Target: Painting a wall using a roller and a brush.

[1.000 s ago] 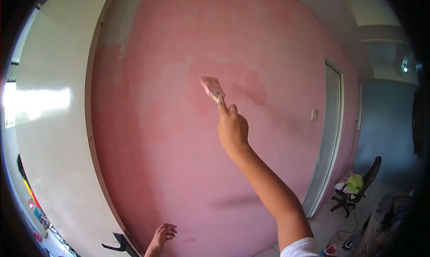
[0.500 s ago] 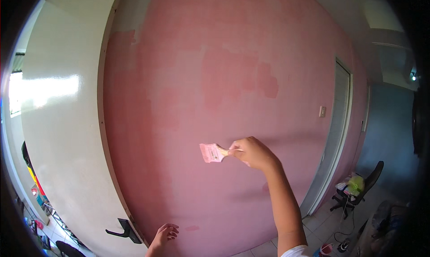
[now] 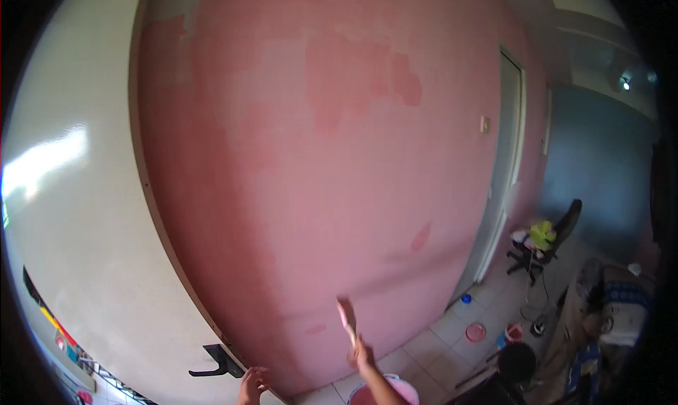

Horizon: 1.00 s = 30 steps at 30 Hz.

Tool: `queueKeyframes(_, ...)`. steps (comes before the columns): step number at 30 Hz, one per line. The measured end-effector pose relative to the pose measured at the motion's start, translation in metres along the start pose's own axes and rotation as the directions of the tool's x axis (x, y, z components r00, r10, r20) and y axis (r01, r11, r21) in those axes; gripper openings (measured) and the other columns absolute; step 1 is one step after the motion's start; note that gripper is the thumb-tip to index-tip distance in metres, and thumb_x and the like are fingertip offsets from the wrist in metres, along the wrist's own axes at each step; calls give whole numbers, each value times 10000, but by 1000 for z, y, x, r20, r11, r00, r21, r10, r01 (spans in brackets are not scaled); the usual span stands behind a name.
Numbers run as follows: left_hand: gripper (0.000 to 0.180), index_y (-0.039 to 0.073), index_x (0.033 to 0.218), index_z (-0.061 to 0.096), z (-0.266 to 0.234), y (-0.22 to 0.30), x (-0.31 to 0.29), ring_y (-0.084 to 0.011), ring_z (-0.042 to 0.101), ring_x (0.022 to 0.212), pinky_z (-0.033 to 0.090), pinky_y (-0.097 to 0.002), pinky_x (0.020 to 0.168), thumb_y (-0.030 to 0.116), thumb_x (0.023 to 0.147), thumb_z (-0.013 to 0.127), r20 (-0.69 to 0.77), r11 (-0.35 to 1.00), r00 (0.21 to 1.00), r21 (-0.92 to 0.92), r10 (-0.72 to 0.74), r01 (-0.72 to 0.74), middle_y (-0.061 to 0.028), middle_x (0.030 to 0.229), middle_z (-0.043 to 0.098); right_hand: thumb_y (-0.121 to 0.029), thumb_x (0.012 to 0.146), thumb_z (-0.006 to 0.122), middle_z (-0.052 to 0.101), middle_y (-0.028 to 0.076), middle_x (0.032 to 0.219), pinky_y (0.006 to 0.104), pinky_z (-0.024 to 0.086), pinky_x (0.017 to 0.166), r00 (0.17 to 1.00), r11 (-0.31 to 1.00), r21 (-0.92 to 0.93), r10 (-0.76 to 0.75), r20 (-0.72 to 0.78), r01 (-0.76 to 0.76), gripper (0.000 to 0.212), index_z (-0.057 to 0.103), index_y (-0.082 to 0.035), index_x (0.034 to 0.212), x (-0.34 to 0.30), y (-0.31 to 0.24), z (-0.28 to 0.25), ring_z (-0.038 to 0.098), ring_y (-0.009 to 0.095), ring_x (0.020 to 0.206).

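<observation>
While the right hand (image 3: 362, 355) clamps the brush (image 3: 345, 316), the left hand (image 3: 253, 386), fingers loosely apart, is near the door handle (image 3: 222, 362).

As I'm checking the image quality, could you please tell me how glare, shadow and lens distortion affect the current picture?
Head view: bright glare on the white door; head view: a soft, slanting shadow on the pink wall, right of the paintbrush; head view: the door's long edge bends, and the picture's corners go black.
</observation>
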<state>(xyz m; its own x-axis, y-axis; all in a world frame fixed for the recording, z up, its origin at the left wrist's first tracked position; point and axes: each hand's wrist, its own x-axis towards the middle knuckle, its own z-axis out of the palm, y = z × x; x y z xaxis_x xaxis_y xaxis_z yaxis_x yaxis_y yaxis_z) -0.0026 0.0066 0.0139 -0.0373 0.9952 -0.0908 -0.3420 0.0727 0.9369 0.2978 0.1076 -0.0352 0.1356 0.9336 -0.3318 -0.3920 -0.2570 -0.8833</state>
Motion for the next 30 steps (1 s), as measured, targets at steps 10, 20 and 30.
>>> queueKeyframes(10,348,183,1094,596,-172,-126,-90,-91,514,818,428,-287,729,419,907,422,-96,784,805,188,-585,592,34,974,597,-371,824,617,307,-28,416,285,162,307,879,894,279,417,-230,-351,434,353,-167,546,-166,255,-87,253,116,293)
queueKeyframes(20,326,58,993,548,-43,-91,0,-114,537,715,414,-239,635,344,863,459,397,948,897,311,-194,68,-32,822,584,-241,776,670,366,-47,474,259,197,314,761,894,356,427,-489,-273,270,449,-170,639,-225,243,-97,314,90,324)
queueKeyframes(30,252,93,971,584,-9,-114,-2,-110,525,731,397,-256,655,267,829,471,264,812,791,384,-552,439,-23,831,591,-255,797,646,407,-35,515,257,212,321,633,845,391,533,-561,-365,241,465,-148,679,-255,275,-89,325,91,341)
